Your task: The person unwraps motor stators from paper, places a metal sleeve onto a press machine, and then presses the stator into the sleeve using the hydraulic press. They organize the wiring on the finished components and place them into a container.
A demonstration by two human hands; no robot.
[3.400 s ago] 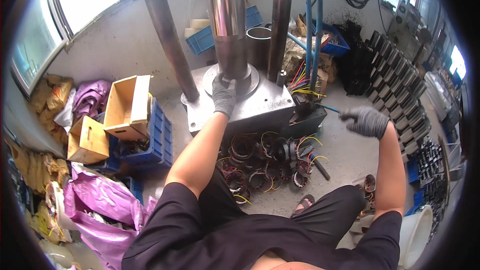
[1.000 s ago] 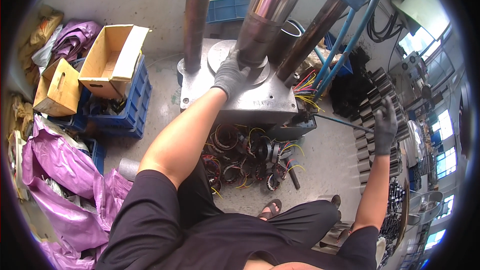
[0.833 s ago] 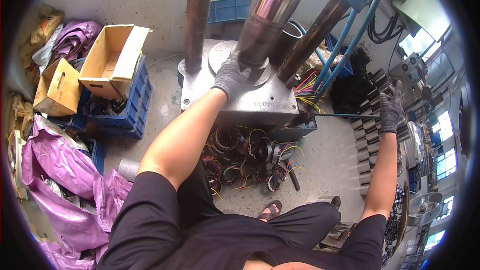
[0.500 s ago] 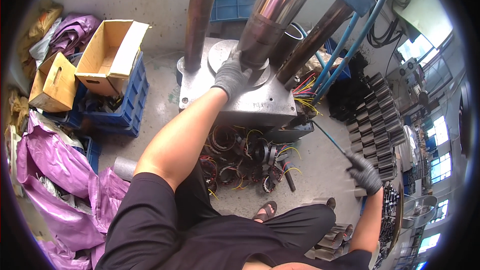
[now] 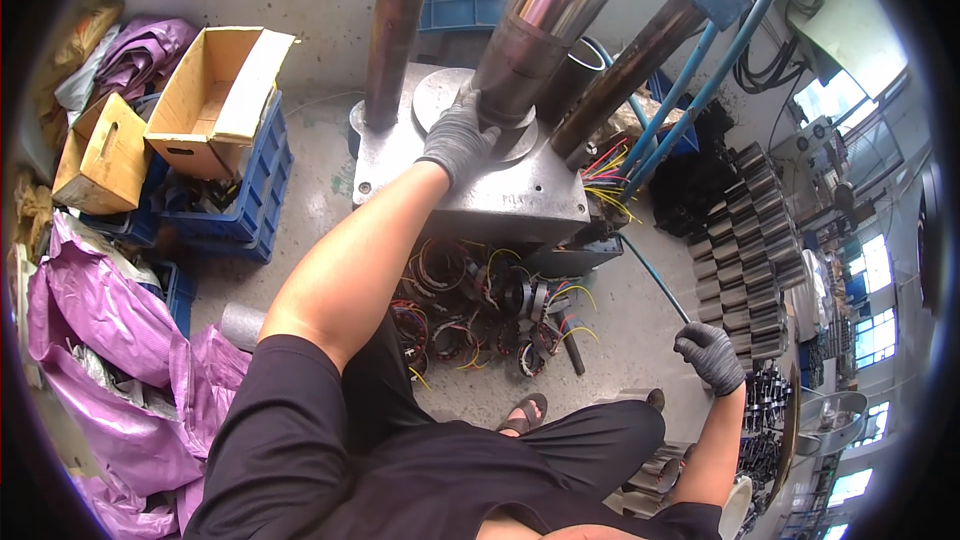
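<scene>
My left hand (image 5: 457, 145), in a grey glove, reaches to the press. Its fingers close against the lower end of a thick metal cylinder (image 5: 515, 60), just above a round plate (image 5: 432, 95) on the steel press bed (image 5: 400, 165). How far the fingertips go round is hidden. Off to the right, my gloved right hand (image 5: 712, 358) is closed round the end of a thin lever rod (image 5: 652, 273). That rod slants up and left to the side of the press.
Wound motor stators (image 5: 455, 335) with coloured wires lie on the floor under the press. Stacked metal sleeves (image 5: 745, 260) stand at right. At left are cardboard boxes (image 5: 205, 125), blue crates (image 5: 265, 180) and purple sacking (image 5: 110, 340). Steel columns (image 5: 400, 30) and blue hoses (image 5: 690, 110) flank the press.
My right hand has shifted a little to the left and its fingers look more tightly curled at the rod's end. The left hand stays at the cylinder. The whole view has shifted slightly.
</scene>
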